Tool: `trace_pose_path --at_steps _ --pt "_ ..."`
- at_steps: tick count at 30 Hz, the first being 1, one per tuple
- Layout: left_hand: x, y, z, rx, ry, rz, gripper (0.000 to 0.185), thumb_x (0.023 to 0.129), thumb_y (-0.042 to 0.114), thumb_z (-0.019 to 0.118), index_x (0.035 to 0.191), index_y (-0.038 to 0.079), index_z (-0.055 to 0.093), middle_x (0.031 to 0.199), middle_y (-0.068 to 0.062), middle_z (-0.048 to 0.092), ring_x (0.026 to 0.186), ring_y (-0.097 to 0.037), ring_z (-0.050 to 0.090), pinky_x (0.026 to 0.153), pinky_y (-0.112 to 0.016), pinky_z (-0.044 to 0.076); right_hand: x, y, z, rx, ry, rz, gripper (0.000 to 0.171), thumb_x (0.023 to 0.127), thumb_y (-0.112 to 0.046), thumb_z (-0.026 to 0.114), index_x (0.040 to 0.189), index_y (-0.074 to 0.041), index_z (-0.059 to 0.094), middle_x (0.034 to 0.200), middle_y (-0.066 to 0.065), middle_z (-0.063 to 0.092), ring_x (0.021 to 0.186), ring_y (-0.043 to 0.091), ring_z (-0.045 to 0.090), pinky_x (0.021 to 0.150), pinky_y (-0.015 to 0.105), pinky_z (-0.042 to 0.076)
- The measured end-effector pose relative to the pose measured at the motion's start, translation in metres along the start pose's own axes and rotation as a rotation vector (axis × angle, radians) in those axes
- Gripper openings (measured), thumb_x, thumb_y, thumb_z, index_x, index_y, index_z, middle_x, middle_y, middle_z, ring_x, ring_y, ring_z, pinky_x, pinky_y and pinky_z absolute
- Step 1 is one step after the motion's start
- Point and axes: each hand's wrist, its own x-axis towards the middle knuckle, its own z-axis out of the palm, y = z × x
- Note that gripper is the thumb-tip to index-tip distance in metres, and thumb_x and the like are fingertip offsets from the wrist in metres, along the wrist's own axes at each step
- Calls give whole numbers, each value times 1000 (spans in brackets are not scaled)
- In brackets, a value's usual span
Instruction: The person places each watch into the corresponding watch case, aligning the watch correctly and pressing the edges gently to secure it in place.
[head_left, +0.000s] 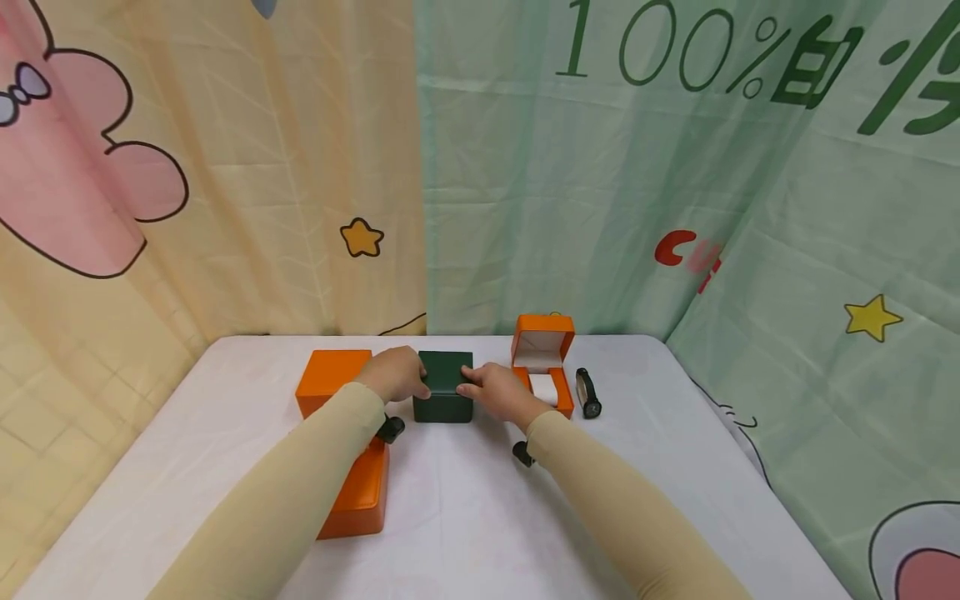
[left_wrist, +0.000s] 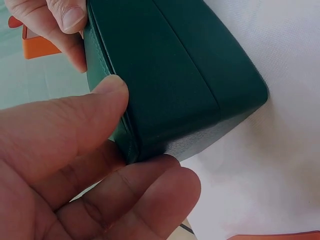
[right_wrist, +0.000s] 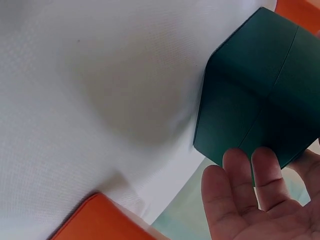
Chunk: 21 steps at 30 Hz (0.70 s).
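Green box point(head_left: 444, 385) gripped by left hand point(head_left: 393, 375) and right hand point(head_left: 498, 392); only the head view shows a watch point(head_left: 588, 392).

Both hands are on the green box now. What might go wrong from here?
1. The open orange box sits just behind the right hand; a sideways move may knock it or the watch.
2. The left hand grips the green box only at its edge, so it may slip.

Bright even light, soft shadows; wide-angle edge bending; wrist close-ups slightly blurred.
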Motion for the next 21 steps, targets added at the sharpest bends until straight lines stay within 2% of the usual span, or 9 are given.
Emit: trace_pose_path --at_steps 4,8,21 --pt "3 0 1 10 -8 -4 42 90 28 85 126 9 77 123 -10 77 95 -25 66 91 -46 58 -1 0 0 8 -6 -1 60 104 -43 63 158 -21 45 143 17 61 81 20 53 69 29 45" --pt "5 1 1 10 -3 4 41 89 28 86 125 9 78 123 -9 77 95 -25 66 92 -46 59 -2 0 -1 17 2 -1 60 105 -43 63 158 -22 45 142 17 61 74 20 47 66 28 42" --pt "5 -1 1 35 4 19 42 90 29 85 125 9 78 123 -10 77 94 -25 66 87 -44 59 -1 -2 -2 -13 -1 -14 60 105 -43 62 158 -20 46 140 17 63 83 20 53 72 30 45"
